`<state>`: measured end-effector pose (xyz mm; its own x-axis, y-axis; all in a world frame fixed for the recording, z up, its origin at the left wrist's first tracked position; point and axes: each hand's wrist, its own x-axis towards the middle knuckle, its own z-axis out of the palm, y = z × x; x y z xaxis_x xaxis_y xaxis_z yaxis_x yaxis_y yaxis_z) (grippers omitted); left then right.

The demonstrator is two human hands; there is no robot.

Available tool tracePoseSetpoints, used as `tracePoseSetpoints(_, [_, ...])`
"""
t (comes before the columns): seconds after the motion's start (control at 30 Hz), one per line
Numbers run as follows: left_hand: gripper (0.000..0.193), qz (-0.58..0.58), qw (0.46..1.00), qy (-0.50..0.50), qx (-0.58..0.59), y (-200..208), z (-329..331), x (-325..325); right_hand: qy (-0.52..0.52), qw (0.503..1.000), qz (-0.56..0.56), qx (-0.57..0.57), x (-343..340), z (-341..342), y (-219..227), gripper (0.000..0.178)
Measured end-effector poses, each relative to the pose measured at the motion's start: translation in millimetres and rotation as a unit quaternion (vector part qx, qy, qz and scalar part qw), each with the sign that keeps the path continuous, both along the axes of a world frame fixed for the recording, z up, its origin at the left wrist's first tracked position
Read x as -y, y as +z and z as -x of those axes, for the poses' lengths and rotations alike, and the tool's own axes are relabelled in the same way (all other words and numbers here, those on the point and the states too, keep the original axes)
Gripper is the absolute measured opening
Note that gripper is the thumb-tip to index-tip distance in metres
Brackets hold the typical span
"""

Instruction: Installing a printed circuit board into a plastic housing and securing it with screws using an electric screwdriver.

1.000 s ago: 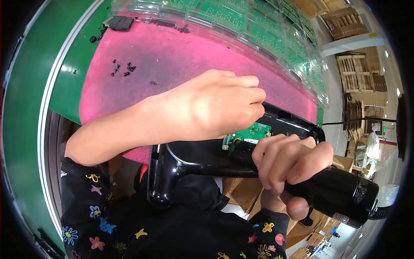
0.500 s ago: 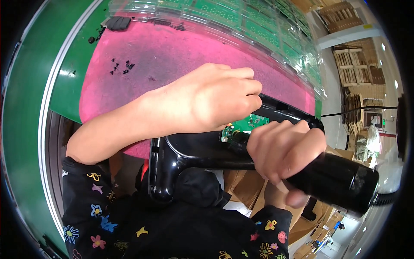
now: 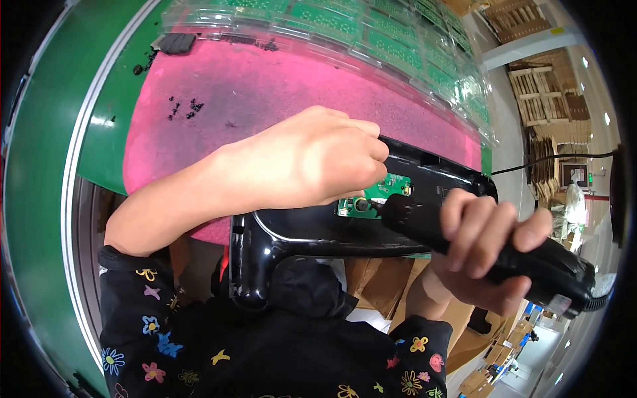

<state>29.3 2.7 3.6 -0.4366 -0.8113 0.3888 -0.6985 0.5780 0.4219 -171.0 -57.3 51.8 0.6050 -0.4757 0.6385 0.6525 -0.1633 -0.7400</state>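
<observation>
While my right hand (image 3: 491, 245) grips the black power driver (image 3: 418, 219), its slant could, I judge, let the tip slip and scratch the green circuit board (image 3: 399, 181). My left hand (image 3: 335, 159) is curled; its contents I cannot tell. The board, partly hidden, sits inside a glossy black housing (image 3: 322, 232) at the pink mat's (image 3: 265, 86) near right edge.

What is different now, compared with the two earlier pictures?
The right hand has moved rightward with the black power tool, drawing its front end back to the right over the green circuit board. The tool is still held. The left hand, above the black plastic case, stayed nearly in place.
</observation>
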Motion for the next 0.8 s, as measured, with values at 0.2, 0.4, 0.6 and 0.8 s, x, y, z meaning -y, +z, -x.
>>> tracePoseSetpoints(0.2, [0.013, -0.014, 0.984, -0.065, -0.168, 5, 10, 3, -0.011, 0.996, 0.010, 0.083, 1, 7, 15, 0.032])
tracePoseSetpoints(0.4, [0.022, -0.072, 0.968, -0.083, -0.227, 5, 14, 5, 0.001, 0.996, 0.009, 0.088, 1, 17, 20, 0.032])
tracePoseSetpoints(0.6, [0.045, 0.041, 0.995, 0.079, -0.050, 11, 14, 4, -0.103, 0.992, 0.030, -0.067, 17, 37, 11, 0.032])
tracePoseSetpoints(0.8, [0.055, -0.020, 0.994, 0.099, -0.047, 9, 14, 6, -0.147, 0.981, -0.073, -0.099, 22, 47, 1, 0.041])
